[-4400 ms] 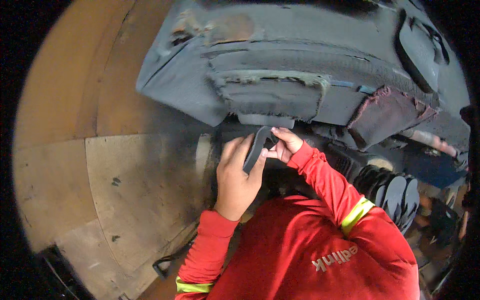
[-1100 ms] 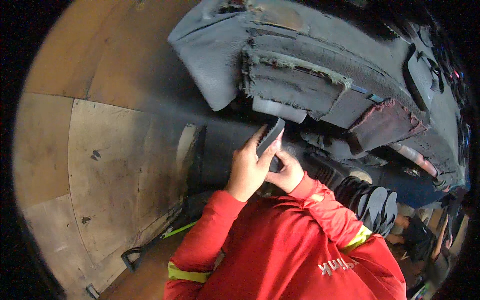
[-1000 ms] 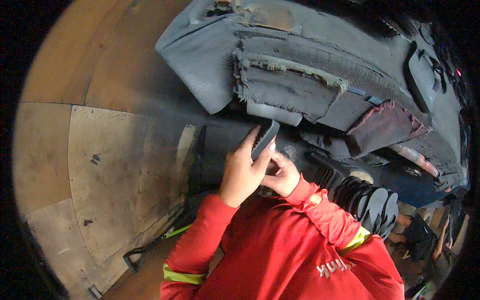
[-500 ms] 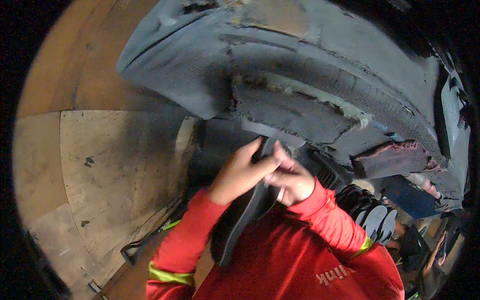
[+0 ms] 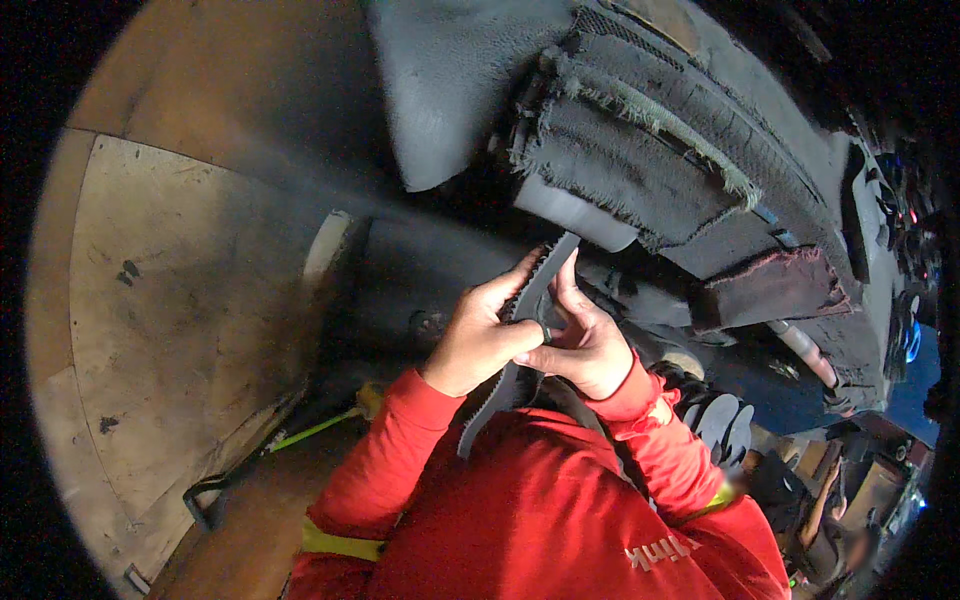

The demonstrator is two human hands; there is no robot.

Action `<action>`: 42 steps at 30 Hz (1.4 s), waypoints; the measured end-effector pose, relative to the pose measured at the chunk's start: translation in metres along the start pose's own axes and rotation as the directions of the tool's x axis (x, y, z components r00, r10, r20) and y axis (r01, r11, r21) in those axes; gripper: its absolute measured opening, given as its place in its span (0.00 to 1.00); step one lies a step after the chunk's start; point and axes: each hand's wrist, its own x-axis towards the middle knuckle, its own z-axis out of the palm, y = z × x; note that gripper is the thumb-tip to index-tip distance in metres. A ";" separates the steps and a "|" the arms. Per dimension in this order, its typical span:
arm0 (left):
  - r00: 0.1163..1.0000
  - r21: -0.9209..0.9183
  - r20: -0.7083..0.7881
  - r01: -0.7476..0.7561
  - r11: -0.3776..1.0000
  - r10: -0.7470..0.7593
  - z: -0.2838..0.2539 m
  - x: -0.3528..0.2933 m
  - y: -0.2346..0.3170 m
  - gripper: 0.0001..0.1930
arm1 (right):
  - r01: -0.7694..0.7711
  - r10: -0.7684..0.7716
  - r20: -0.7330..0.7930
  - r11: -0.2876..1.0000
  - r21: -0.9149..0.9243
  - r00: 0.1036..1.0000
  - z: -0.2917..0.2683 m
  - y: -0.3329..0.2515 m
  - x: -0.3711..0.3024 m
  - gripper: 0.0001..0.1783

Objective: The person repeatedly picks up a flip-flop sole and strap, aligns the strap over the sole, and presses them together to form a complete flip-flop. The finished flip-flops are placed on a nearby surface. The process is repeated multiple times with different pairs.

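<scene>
Both my hands hold a long dark grey shoe sole with a ridged edge, seen nearly edge-on. Its far tip meets, or almost meets, a smooth grey grinding roller under the machine hood; I cannot tell if they touch. My left hand is closed along the sole's left side. On the other side, my right hand grips it, with the thumb reaching across toward the left one. The sole's lower end hangs in front of my red sleeves and shirt.
A dusty grey hood with frayed cloth flaps overhangs the roller. Wooden boards stand at the left. Several grey soles are stacked at the right, and another person is beyond them. A black strap handle lies lower left.
My view has shifted, so the hood and roller sit farther right. The sole has turned more edge-on, showing its ridged edge. Both hands still hold it.
</scene>
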 end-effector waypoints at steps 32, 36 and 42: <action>0.963 0.787 -0.266 0.237 0.570 -0.033 0.021 0.058 0.011 0.25 | 0.104 -0.130 -0.188 0.985 -0.138 0.974 -0.021 0.035 0.024 0.43; 0.957 0.187 -0.286 0.103 0.977 -0.046 0.033 0.038 -0.014 0.16 | 0.090 -0.437 -0.165 0.507 -0.857 0.884 -0.024 0.026 0.005 0.43; 0.988 -0.329 -0.155 -0.038 0.943 -0.014 0.028 -0.012 -0.017 0.24 | -0.048 -0.602 -0.022 -0.027 -0.998 0.798 0.006 0.031 -0.021 0.35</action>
